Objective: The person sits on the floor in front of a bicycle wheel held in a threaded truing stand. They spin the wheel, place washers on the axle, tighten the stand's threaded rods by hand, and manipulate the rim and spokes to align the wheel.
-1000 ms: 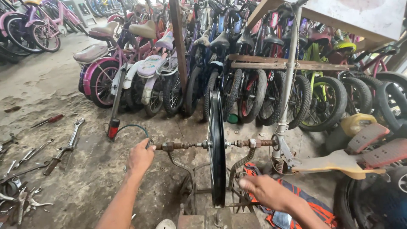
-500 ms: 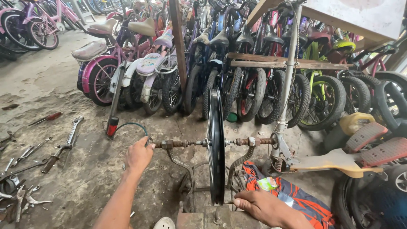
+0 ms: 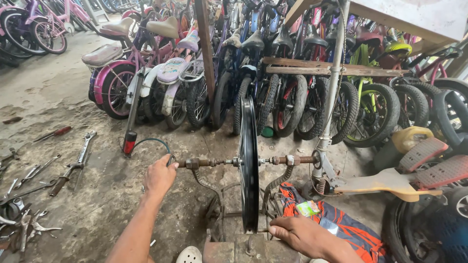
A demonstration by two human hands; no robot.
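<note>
The wheel [image 3: 249, 165] stands upright on edge in a rusty stand [image 3: 229, 214], dead centre. The left hand [image 3: 159, 176], at nine o'clock from it, has its fingers clenched around the left end of the axle [image 3: 209, 162]. The right hand [image 3: 297, 234], at five o'clock, rests with fingers curled, just beside the stand's base. Wrenches [image 3: 73, 163] lie further out at nine o'clock on the floor [image 3: 58, 102]; bicycles [image 3: 195, 73] line up at twelve.

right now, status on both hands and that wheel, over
Left hand gripping the axle end. Right hand resting low at the stand base. Black wheel upright on the stand. Nothing blocking it.
</note>
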